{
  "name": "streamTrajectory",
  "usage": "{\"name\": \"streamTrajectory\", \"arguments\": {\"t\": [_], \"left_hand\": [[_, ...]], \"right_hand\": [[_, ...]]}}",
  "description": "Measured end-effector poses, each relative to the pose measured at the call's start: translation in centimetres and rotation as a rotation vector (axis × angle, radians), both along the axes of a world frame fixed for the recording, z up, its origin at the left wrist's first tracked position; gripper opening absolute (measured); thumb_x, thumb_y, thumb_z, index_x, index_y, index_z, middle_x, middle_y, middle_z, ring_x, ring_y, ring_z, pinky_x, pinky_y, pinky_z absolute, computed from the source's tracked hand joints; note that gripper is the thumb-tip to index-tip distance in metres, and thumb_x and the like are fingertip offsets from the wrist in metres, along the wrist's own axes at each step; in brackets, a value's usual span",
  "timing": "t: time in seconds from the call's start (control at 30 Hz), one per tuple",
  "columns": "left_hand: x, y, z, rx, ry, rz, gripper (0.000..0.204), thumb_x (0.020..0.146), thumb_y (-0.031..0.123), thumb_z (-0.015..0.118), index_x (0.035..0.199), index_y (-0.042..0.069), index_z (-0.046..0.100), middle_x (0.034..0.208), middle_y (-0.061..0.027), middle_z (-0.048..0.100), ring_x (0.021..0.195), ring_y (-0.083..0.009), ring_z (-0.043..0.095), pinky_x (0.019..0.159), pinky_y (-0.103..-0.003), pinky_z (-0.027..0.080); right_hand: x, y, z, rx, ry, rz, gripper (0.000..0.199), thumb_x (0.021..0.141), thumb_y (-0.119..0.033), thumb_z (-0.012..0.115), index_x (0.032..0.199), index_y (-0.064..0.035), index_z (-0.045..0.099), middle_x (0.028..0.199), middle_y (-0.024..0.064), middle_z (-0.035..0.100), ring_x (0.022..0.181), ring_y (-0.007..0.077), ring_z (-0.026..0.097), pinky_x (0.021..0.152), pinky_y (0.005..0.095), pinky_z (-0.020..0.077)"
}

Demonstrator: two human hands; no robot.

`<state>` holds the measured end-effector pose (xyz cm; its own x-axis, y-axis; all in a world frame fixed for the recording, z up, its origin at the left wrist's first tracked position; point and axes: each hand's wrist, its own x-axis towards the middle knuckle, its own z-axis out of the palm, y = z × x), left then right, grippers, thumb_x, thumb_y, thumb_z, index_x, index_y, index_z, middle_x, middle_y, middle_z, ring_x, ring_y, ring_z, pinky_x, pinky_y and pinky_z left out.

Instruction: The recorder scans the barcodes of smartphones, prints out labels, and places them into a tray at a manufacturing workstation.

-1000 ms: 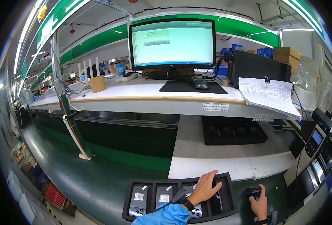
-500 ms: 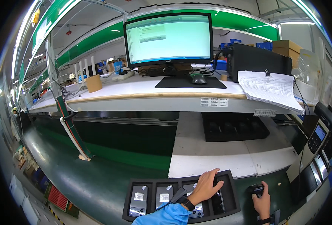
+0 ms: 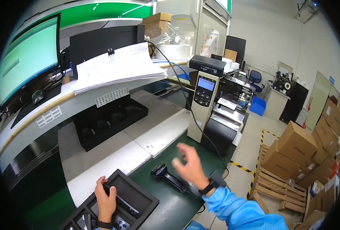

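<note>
My left hand [image 3: 105, 201] is at the black foam tray [image 3: 137, 188] at the lower left. Its thumb and fingers close round the upper end of a dark smartphone [image 3: 128, 206] in the end compartment. Beside that wrist, another phone [image 3: 122, 224] shows its camera lenses; my hand and forearm hide much of the other compartments. My right hand [image 3: 192, 168] hovers, fingers apart and slightly blurred, holding nothing. Just left of it, a black handheld barcode scanner [image 3: 171, 179] lies on the green table surface. Farther off stands a label printer [image 3: 203, 100] with its side mechanism exposed.
A second black tray [image 3: 110, 122] sits on the white board under the shelf. Clipped papers [image 3: 118, 68] hang over the shelf edge beside the monitor [image 3: 30, 63]. A black cable [image 3: 195, 119] runs down past the printer. Cartons [image 3: 292, 143] stand on a wooden pallet [image 3: 279, 188] at right.
My view has swung to the right. My right hand has let go of the scanner, which lies on the table. My left hand stays at the phone in the tray.
</note>
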<state>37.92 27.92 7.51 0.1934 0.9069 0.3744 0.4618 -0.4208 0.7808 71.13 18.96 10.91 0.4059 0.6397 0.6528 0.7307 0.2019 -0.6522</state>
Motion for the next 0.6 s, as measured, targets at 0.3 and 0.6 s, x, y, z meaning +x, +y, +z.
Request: {"name": "streamTrajectory", "arguments": {"t": [0.3,0.6], "left_hand": [[0.0,-0.4,0.1,-0.001,0.012,-0.022,0.052,0.09,0.017,0.06,0.137,0.002,0.046,0.124,-0.019,0.057,0.119,-0.0344,0.048,0.107,-0.045,0.034],[-0.2,-0.1,0.0,0.036,0.033,-0.02,0.051,0.089,0.019,0.062,0.135,0.002,0.048,0.122,-0.0195,0.058,0.118,-0.0349,0.05,0.106,-0.045,0.035]], "right_hand": [[15.3,3.0,6.4,0.431,1.061,-0.017,0.037,0.099,-0.026,0.058,0.131,-0.0082,0.053,0.096,0.0036,0.063,0.066,0.0096,0.058,0.055,0.024,0.0468],[15.6,6.4,7.0,0.478,0.911,-0.11,0.029,0.1,-0.033,0.061,0.101,-0.0043,0.064,0.079,0.0018,0.062,0.057,0.0077,0.052,0.048,0.0225,0.04]]}}
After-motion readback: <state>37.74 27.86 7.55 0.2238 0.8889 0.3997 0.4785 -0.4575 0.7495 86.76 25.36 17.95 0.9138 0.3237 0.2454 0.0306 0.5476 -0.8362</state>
